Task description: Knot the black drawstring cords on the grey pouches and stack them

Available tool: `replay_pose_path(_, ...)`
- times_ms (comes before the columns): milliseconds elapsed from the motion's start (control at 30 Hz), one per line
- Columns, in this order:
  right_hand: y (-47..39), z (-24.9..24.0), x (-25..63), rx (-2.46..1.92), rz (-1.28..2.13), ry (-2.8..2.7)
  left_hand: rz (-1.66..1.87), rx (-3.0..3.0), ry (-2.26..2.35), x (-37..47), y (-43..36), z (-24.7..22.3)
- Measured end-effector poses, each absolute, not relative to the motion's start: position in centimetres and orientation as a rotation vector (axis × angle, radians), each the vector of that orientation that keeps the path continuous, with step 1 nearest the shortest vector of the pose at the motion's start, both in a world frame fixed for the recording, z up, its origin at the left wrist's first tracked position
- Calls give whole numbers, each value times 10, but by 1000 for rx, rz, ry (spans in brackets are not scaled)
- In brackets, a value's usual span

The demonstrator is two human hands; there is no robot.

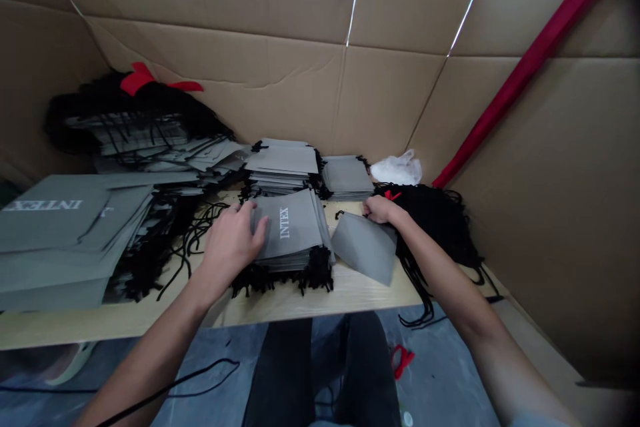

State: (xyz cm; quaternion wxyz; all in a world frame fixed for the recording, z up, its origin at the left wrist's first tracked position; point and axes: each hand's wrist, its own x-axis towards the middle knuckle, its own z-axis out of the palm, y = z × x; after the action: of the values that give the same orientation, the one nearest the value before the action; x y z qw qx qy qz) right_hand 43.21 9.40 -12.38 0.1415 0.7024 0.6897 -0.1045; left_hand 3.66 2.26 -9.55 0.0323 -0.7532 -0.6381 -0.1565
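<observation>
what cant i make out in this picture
Finger placement of the right hand at the single gray pouch: head view, partly hidden by the hand itself.
Left ends of the large gray INTEX bags: head view, cut off by the left edge.
Contents, if any, of the white plastic bag: head view, hidden by its crumpled folds.
Red item on the floor: head view, too small to identify.

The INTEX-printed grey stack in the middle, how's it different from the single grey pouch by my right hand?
The printed stack is many layers thick; the single pouch is thin. The printed stack's top shows white INTEX lettering; the single pouch's visible face is plain. Your left hand is at the printed stack's left side, while your right hand is at the single pouch's upper edge. Both are grey.
</observation>
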Motion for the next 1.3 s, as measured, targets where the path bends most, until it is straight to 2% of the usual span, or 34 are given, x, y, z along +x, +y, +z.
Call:
replay_pose_path(233,95,-103,444,2221,-289,2217,-673,-2499,-1843,42,28,-82)
replay_pose_path(433,79,-42,424,2457,-13,2631,-904,-2836,-1646,65,32,-71)
replay_pose_path(567,45,6,385,2427,155,3023,-1165,-3066,-1431,93,24,-61)
replay_pose_path(600,33,16,374,2364,129,3152,-1236,-3121,-1359,100,21,-58)
replay_pose_path(667,11,32,351,2048,-252,3584,-1357,-3209,-1216,114,16,-53)
replay_pose_path(767,-14,45,323,1607,-827,3819,-1490,-3203,-1141,124,11,-43)
replay_pose_path(833,-22,48,313,1521,-913,3844,-1514,-3139,-1204,117,7,-33)
replay_pose_path(1033,-15,38,310,1629,-631,3877,-1207,-3131,-1622,37,-21,-2)
replay_pose_path(1133,-7,29,311,1644,-615,3830,-1253,-2844,-2151,-8,-31,-3)
replay_pose_path(1300,4,18,312,1681,-508,3673,-1041,-2159,-2350,-55,1,-27)
